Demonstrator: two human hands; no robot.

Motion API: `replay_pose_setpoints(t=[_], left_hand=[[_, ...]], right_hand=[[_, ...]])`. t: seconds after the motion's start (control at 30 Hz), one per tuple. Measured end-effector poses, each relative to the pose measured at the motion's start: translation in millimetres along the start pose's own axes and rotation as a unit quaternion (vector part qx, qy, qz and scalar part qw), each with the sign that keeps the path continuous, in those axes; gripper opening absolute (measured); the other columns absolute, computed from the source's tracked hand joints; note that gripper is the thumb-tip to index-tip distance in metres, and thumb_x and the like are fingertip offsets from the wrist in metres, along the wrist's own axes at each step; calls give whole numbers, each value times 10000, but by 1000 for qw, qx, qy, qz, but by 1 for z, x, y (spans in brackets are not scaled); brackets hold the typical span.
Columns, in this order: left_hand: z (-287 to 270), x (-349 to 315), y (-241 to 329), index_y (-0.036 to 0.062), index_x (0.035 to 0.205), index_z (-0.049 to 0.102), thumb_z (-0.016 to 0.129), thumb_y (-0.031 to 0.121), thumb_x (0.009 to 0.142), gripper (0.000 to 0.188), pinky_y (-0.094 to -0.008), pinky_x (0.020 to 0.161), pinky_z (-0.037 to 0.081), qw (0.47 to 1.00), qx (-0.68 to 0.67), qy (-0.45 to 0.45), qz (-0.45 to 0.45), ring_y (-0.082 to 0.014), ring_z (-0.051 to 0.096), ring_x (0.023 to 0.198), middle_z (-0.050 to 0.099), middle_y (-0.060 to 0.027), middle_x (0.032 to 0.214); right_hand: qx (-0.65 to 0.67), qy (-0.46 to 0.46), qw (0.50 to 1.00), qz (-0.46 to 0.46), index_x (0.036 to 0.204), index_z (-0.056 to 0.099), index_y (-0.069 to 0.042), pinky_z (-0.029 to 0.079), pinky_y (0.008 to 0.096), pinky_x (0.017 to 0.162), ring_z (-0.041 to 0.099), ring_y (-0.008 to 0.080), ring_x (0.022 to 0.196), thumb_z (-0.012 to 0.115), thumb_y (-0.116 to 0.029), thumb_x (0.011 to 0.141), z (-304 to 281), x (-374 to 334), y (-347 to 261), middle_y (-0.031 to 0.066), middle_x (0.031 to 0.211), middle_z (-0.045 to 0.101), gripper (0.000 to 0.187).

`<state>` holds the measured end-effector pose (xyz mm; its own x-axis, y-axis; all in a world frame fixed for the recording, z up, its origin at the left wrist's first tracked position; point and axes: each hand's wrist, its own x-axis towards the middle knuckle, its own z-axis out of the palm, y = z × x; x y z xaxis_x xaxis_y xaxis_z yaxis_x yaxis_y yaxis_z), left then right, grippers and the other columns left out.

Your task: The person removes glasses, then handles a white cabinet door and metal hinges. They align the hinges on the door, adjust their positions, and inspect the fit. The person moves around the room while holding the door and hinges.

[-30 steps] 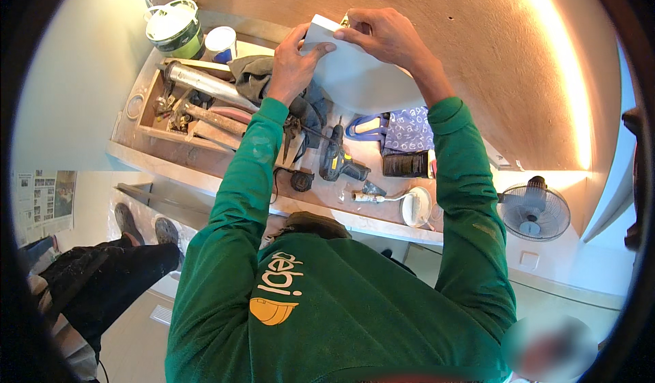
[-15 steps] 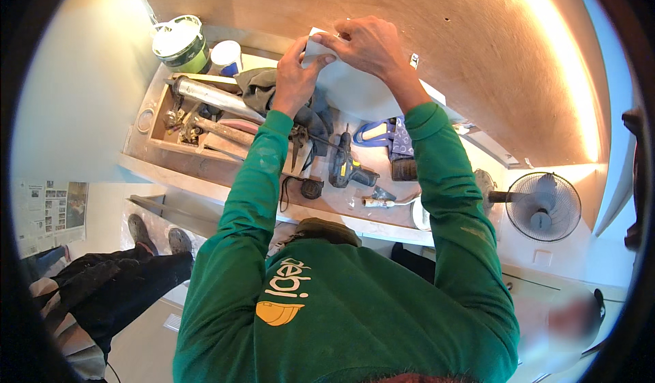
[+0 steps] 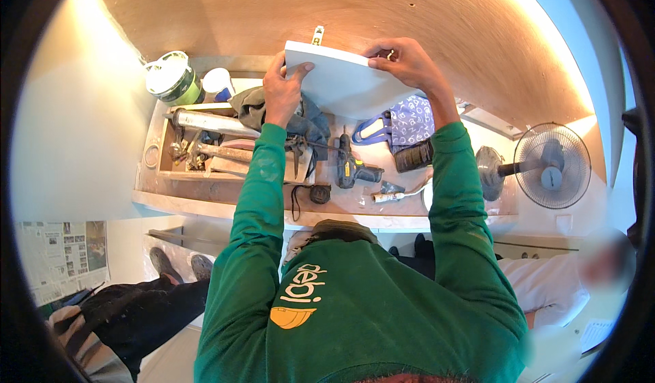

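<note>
A white panel [image 3: 351, 86] stands tilted over the back of the worktop. My left hand [image 3: 282, 90] is closed on its left end, thumb on the near face. On the upper edge, farther right, my right hand [image 3: 413, 68] grips the panel between thumb and fingers. A tiny bright bit shows by the right fingers, too small to name. Just beyond the panel's upper edge is a small metal fitting [image 3: 318, 35]. Below the panel lie a cordless drill [image 3: 348, 165] and a black tape measure [image 3: 319, 193].
To the left sits a wooden toolbox [image 3: 164, 158] holding a caulking gun [image 3: 211, 122] and a hammer [image 3: 225, 152]. Behind it are a green-and-white bucket [image 3: 179, 83] and a white tub [image 3: 218, 83]. A blue patterned bag [image 3: 411, 122] and a fan [image 3: 551, 166] are right. Other people [image 3: 546, 287] are nearby.
My hands have moved apart along the panel, the right one going rightward. More of the panel's edge shows, and the metal fitting now appears between my hands instead of right of them.
</note>
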<state>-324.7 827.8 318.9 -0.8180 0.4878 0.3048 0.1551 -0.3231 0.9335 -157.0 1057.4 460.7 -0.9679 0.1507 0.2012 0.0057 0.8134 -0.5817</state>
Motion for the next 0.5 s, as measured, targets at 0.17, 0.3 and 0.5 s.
replay_pose_setpoints(t=[0.17, 0.3, 0.5], left_hand=[[-8, 1, -8, 10, 1333, 733, 905, 173, 1026, 387, -357, 865, 647, 999, 31, 1, 23, -188, 779, 1025, 820, -114, 1186], [-9, 6, -13, 18, 1359, 716, 857, 199, 1078, 363, -333, 839, 624, 999, 19, -21, -19, -158, 735, 1046, 791, -85, 1212], [-13, 7, -14, 33, 1262, 712, 755, 76, 1083, 189, -334, 1021, 529, 988, 103, -44, 102, -157, 624, 1152, 700, -46, 1218]], right_hand=[[-20, 33, 999, -37, 1083, 853, -94, 604, 440, 802, 771, 276, 886, 905, -307, 948, 33, 25, -7, 106, 968, 838, 258], [-132, 133, 976, -107, 1106, 851, -133, 629, 523, 865, 800, 396, 1019, 865, -477, 950, 84, 54, -23, 144, 1080, 833, 377], [-233, 258, 932, -103, 1006, 828, -139, 634, 521, 779, 803, 353, 978, 805, -578, 953, 125, 64, -42, 102, 999, 793, 443]])
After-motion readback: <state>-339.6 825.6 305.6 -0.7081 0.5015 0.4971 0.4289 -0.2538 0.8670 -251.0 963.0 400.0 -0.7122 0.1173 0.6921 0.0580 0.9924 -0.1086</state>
